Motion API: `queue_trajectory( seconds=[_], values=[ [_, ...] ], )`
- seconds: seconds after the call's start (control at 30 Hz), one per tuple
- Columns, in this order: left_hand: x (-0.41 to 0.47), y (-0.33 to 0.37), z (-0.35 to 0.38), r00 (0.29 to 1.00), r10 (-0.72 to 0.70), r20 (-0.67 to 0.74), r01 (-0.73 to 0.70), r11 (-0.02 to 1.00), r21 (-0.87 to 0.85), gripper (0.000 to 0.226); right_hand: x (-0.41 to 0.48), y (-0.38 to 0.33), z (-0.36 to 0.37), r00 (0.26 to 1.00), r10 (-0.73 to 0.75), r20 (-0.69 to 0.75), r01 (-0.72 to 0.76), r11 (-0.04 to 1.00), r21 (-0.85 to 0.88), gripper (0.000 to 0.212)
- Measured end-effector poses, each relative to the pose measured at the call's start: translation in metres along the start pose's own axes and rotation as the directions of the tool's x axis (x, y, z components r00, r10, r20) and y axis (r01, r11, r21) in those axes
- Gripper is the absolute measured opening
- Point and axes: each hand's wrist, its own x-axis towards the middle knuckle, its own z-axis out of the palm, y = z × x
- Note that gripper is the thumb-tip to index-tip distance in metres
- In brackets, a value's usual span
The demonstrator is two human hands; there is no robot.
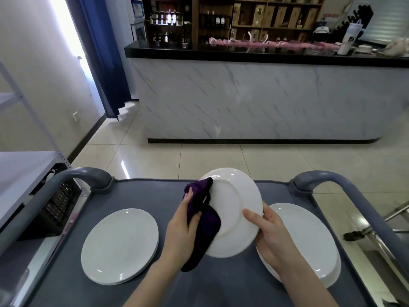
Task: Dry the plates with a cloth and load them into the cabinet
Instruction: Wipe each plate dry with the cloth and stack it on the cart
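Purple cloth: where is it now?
Head view, centre: purple cloth in the left hand, against the left edge of the plate the right hand holds, over the cart.

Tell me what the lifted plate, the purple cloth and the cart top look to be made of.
The lifted plate: likely glazed ceramic or porcelain; white, glossy, with a raised foot ring on its underside.
The purple cloth: soft textile, perhaps microfibre; matte, folds and drapes limply.
The cart top: probably moulded plastic; dull grey-blue, with a rounded raised rim.

Grey cart (141,191); marble-fronted counter (254,96) beyond; blue curtain (99,52); bottle shelves (212,18)
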Motion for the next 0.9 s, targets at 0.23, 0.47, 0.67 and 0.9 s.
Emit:
queue_trajectory(
  seconds=[0.23,0.47,0.67,0.9],
  values=[
    [-0.043,0.026,0.031,0.961,0.24,0.137,-0.246,0.969,0.025,0.072,0.011,0.001,-0.007,0.995,-0.06,-0.075,0.062,0.998,0.024,0.032],
    [-0.039,0.017,0.038,0.965,0.103,0.24,-0.09,0.994,-0.061,0.068,0.012,-0.015,-0.013,0.986,-0.132,-0.1,0.117,0.983,-0.145,0.035],
    [-0.04,-0.037,0.031,0.89,-0.237,0.389,0.262,0.965,-0.011,0.051,0.008,-0.016,-0.005,0.969,-0.239,0.067,0.241,0.834,-0.496,0.032],
    [0.0,-0.021,-0.04,0.823,-0.535,0.189,0.485,0.491,-0.723,0.033,0.0,0.009,0.035,0.854,-0.211,0.475,0.517,0.258,-0.816,0.056]
  ],
)
